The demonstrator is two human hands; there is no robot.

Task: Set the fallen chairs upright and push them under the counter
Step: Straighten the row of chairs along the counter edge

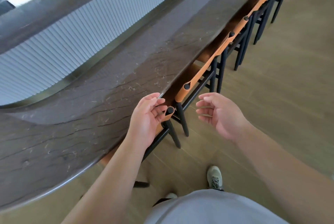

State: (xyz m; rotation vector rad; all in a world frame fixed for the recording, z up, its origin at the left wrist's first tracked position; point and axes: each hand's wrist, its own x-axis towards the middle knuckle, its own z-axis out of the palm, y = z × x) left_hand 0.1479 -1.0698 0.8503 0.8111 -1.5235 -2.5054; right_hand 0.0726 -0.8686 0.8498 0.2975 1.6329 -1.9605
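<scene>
Your left hand (147, 115) touches the nearest black-framed, tan-leather-backed chair (169, 113), upright and tucked under the dark stone desk (86, 101); grip loose. Your right hand (218, 113) hovers beside it, grip slack, empty.

Chairs (202, 72) stood packed along the tabletop (108, 82) edge; open floor (271, 97) lay free to their right.

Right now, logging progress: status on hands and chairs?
Both hands open: left hand, right hand. Chairs upright along the counter. Nothing in the way.
</scene>
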